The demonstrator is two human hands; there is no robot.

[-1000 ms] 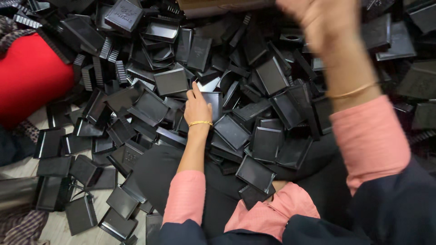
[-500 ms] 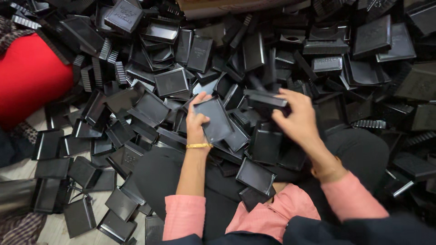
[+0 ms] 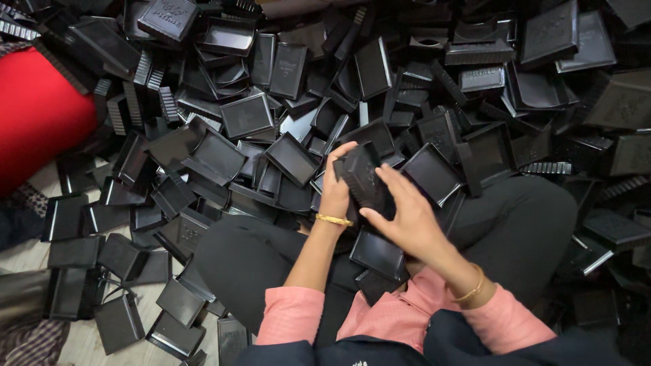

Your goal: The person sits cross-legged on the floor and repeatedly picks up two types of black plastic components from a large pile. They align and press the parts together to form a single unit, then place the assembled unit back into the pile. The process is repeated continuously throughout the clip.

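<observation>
Right hand (image 3: 407, 220) now on tilted tray (image 3: 363, 177)

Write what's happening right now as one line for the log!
left hand: holds black plastic piece | right hand: on same piece | around: pile of black trays | red cloth at left

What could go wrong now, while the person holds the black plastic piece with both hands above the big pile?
1. The black plastic piece is held between the left hand and the right hand above the lap; if the grip slips, it may drop among the look-alike trays and be hard to find again.
2. The heap is stacked loosely close around the legs, so a nudge could send pieces sliding onto the lap.
</observation>
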